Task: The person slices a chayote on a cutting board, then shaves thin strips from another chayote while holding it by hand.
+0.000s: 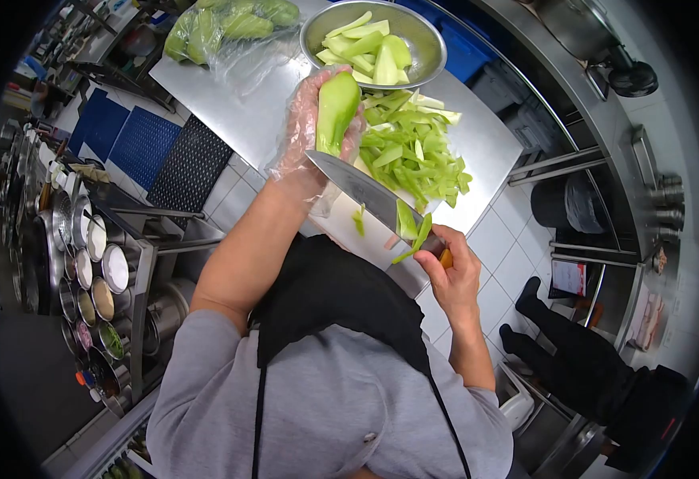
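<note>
My left hand (296,132), in a clear plastic glove, is closed around a pale green gourd-like vegetable (336,112). My right hand (455,275) grips the handle of a kitchen knife (357,188). The wide blade points up and left, its tip just below the vegetable. A few strips of green peel (415,227) cling to the blade near the handle. Beyond the knife, a heap of green peelings (413,148) lies on the table. A white cutting board (349,227) shows partly under the blade.
A metal bowl (433,56) of cut green wedges stands at the table's far side. Left of it lies a plastic bag (233,36) of green vegetables. The steel table (205,80) carries these. Another person's dark-clothed legs (565,351) are at right; several seasoning tubs (102,271) stand left.
</note>
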Demonstrator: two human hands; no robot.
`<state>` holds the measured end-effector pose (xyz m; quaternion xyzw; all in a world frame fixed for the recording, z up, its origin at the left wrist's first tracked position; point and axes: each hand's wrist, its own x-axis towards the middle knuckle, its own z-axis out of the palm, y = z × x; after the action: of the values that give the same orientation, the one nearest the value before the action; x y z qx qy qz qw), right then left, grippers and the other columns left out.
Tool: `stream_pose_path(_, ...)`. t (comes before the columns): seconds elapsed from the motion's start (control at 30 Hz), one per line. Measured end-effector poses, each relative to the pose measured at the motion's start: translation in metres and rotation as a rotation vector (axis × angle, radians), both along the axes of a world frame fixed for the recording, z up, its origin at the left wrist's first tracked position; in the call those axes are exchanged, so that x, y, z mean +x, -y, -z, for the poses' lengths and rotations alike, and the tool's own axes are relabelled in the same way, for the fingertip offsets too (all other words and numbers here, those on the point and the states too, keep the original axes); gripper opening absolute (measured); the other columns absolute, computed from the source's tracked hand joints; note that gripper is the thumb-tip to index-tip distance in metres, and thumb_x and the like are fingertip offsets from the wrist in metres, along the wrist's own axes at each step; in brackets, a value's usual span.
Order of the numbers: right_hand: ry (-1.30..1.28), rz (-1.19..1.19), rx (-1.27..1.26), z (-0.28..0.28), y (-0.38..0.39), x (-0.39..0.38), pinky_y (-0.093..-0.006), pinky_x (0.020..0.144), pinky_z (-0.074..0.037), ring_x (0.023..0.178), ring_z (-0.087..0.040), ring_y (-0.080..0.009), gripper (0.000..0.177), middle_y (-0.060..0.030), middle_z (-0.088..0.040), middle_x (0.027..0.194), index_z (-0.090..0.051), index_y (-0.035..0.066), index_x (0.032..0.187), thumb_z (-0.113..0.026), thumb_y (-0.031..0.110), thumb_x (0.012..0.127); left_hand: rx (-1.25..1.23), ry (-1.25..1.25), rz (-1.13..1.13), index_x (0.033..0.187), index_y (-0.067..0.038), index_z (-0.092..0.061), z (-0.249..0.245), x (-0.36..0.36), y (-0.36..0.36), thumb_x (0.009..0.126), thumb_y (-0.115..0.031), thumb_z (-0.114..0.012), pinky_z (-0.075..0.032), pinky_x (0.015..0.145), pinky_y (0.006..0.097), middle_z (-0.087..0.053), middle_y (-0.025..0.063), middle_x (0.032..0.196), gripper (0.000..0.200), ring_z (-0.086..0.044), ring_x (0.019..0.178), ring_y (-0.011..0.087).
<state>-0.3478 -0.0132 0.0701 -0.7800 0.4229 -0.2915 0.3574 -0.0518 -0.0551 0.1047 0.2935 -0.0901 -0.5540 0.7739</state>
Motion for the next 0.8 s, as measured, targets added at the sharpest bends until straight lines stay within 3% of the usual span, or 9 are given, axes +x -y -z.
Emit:
stream_pose_path(0.13,-0.027,-0.023,-0.032,0.000,0.000,0.000,-0.0322,0.062,-0.053,0.067,-0.068,-0.0219,0.052,-0.0128,-0.073,0.089,-0.067,0.002,0.115,-0.087,0.036,0.081,0.002,-0.063,0.059,0.122,-0.002,-0.062,-0.010,0.000,-0.007,0.101,-0.031,-0.058,-0.048,0.059,0.0261,-0.058,0.0079,0.085,0.035,-0.053,0.067,0.0169)
stream_pose_path(0.43,-0.013,0.008,0.030,0.001,-0.002,0.006,-0.0318,0.062,-0.053,0.063,-0.065,-0.0202,0.049,-0.0123,-0.073,0.091,-0.067,0.002,0.115,-0.087,0.032,0.081,0.037,-0.088,-0.046,0.119,-0.007,-0.062,0.003,0.002,0.001,0.102,-0.032,-0.057,-0.049,0.053,0.0252,-0.059,0.0080,0.084,0.031,-0.054,0.065,0.0173)
stream_pose_path(0.53,-0.004,0.018,0.043,0.004,-0.002,0.010,-0.0319,0.061,-0.052,0.061,-0.063,-0.0197,0.049,-0.0118,-0.073,0.091,-0.067,0.002,0.115,-0.087,0.032,0.081,-0.019,0.047,0.102,0.121,-0.011,-0.058,0.004,0.004,-0.011,0.101,-0.036,-0.059,-0.048,0.053,0.0254,-0.058,0.0042,0.083,0.032,-0.056,0.065,0.0151)
stream_pose_path(0.8,-0.005,0.038,-0.038,0.012,-0.002,0.017,-0.0304,0.056,-0.052,0.058,-0.063,-0.0178,0.054,-0.0136,-0.073,0.091,-0.067,0.002,0.120,-0.087,0.034,0.081,0.059,-0.025,-0.018,0.114,-0.013,-0.062,0.002,0.000,-0.009,0.099,-0.038,-0.058,-0.044,0.049,0.0262,-0.059,0.0037,0.079,0.029,-0.056,0.062,0.0154)
